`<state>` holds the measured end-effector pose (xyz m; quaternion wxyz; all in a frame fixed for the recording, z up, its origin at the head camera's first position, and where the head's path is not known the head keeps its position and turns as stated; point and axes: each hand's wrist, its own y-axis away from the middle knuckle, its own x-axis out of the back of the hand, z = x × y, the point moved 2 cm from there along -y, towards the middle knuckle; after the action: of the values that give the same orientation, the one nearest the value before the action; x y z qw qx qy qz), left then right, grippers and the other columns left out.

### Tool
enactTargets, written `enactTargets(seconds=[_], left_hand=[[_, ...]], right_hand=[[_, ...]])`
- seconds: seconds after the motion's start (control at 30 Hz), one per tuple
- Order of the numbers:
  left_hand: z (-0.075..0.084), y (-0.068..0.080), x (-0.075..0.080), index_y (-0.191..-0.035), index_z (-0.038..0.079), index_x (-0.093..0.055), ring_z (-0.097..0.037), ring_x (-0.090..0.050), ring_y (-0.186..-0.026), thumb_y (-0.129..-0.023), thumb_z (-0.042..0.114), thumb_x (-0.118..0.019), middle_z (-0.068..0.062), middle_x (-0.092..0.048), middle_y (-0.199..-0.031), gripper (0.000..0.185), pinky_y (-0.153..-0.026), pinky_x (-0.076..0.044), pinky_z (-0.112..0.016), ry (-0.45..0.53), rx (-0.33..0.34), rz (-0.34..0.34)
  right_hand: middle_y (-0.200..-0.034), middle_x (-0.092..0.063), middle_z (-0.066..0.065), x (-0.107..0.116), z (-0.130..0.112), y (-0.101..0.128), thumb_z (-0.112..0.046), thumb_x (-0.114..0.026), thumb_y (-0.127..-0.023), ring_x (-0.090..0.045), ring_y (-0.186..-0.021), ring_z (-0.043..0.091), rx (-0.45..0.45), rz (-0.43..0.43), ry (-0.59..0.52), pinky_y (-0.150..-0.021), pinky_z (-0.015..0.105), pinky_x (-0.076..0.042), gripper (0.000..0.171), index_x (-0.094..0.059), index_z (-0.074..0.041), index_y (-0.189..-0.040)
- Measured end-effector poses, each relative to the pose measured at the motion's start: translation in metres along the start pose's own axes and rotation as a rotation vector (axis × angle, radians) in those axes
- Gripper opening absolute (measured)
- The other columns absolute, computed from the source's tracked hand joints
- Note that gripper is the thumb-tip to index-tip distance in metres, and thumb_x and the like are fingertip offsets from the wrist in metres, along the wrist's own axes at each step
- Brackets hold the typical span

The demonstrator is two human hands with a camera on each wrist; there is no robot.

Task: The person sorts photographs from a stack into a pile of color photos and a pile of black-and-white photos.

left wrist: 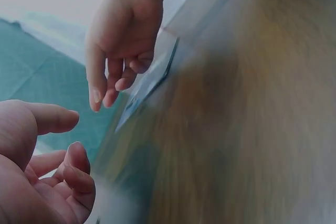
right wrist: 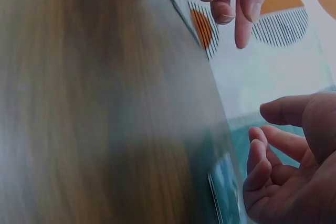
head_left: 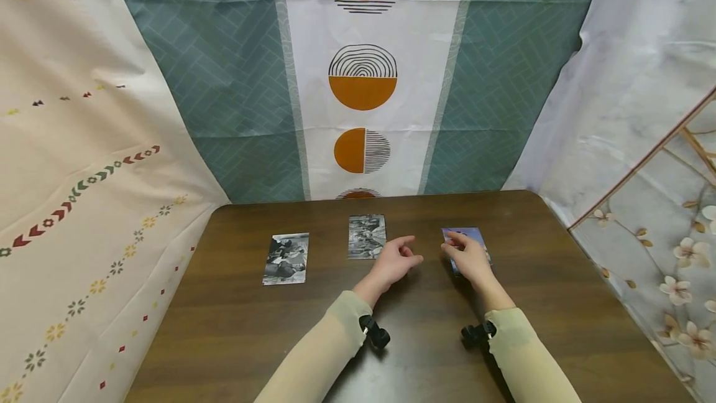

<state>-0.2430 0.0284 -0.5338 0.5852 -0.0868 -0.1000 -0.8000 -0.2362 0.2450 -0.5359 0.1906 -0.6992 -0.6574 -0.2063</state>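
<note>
My left hand (head_left: 393,261) hovers over the table beside the middle black-and-white picture card (head_left: 365,235), overlapping its lower right corner in the head view. Its fingers are relaxed, thumb apart from them, with nothing between. My right hand (head_left: 468,258) hangs above a blue-toned picture card (head_left: 471,232) and covers much of it. In the right wrist view a gap shows between thumb and loosely bent fingers of the right hand (right wrist: 294,166), and the blue card (right wrist: 226,187) lies below. Farther left lies another black-and-white picture card (head_left: 286,259), away from both hands.
The brown wooden table (head_left: 235,341) ends at a back edge against a green and white patterned cloth (head_left: 363,160). A cream cloth (head_left: 100,204) hangs at the left, a floral one (head_left: 660,254) at the right. Dark wrist cameras (head_left: 376,333) sit below both hands.
</note>
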Motion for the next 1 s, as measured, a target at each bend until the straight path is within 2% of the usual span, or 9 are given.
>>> enactTargets(seconds=[0.13,0.23,0.43,0.63,0.8,1.0], left_hand=[[-0.01,0.003,0.021,-0.147,0.0,-0.061,-0.012,-0.051,-0.069,-0.094,0.01,-0.08,0.0,-0.06,-0.089,0.058,-0.061,-0.043,-0.027,0.015,0.004,0.042],[-0.017,0.006,0.038,-0.146,-0.001,-0.063,-0.012,-0.051,-0.068,-0.093,0.008,-0.079,-0.002,-0.06,-0.089,0.056,-0.061,-0.043,-0.027,0.015,-0.004,0.078],[-0.029,0.011,0.075,-0.144,0.0,-0.065,-0.013,-0.052,-0.067,-0.093,0.009,-0.079,-0.004,-0.062,-0.091,0.053,-0.062,-0.044,-0.027,-0.024,-0.009,0.149],[-0.04,0.015,0.105,-0.14,0.0,-0.067,-0.015,-0.052,-0.067,-0.093,0.007,-0.078,-0.006,-0.061,-0.092,0.049,-0.061,-0.045,-0.028,-0.038,0.02,0.23],[-0.048,0.014,0.117,-0.14,-0.002,-0.066,-0.016,-0.053,-0.074,-0.094,0.008,-0.077,-0.005,-0.061,-0.092,0.048,-0.067,-0.045,-0.03,-0.056,0.048,0.29],[-0.055,0.01,0.122,-0.136,-0.003,-0.068,-0.017,-0.054,-0.076,-0.091,0.007,-0.08,-0.004,-0.061,-0.089,0.047,-0.068,-0.045,-0.029,-0.056,0.077,0.344]], right_hand=[[-0.127,-0.069,0.02,-0.02,-0.009,-0.002,-0.018,-0.066,-0.106,-0.063,-0.106,0.029,0.007,-0.024,-0.056,-0.078,0.03,-0.053,0.048,-0.059,0.001,-0.15],[-0.123,-0.071,0.019,-0.037,-0.018,-0.005,-0.015,-0.067,-0.104,-0.064,-0.101,0.026,0.017,-0.03,-0.076,-0.075,0.026,-0.052,0.046,-0.062,0.002,-0.146],[-0.121,-0.072,0.019,-0.068,-0.035,-0.008,-0.013,-0.07,-0.102,-0.065,-0.104,0.029,0.025,-0.04,-0.117,-0.078,0.029,-0.052,0.043,-0.065,0.003,-0.142],[-0.12,-0.073,0.016,-0.096,-0.052,-0.011,-0.013,-0.071,-0.101,-0.065,-0.11,0.032,0.027,-0.052,-0.111,-0.084,0.036,-0.053,0.04,-0.068,0.002,-0.138],[-0.117,-0.074,0.016,-0.113,-0.062,-0.015,-0.011,-0.072,-0.098,-0.067,-0.11,0.034,0.025,-0.025,-0.099,-0.089,0.045,-0.054,0.039,-0.07,0.002,-0.135],[-0.114,-0.075,0.015,-0.126,-0.068,-0.019,-0.014,-0.072,-0.096,-0.068,-0.108,0.033,0.016,0.008,-0.023,-0.097,0.05,-0.052,0.039,-0.072,0.003,-0.132]])
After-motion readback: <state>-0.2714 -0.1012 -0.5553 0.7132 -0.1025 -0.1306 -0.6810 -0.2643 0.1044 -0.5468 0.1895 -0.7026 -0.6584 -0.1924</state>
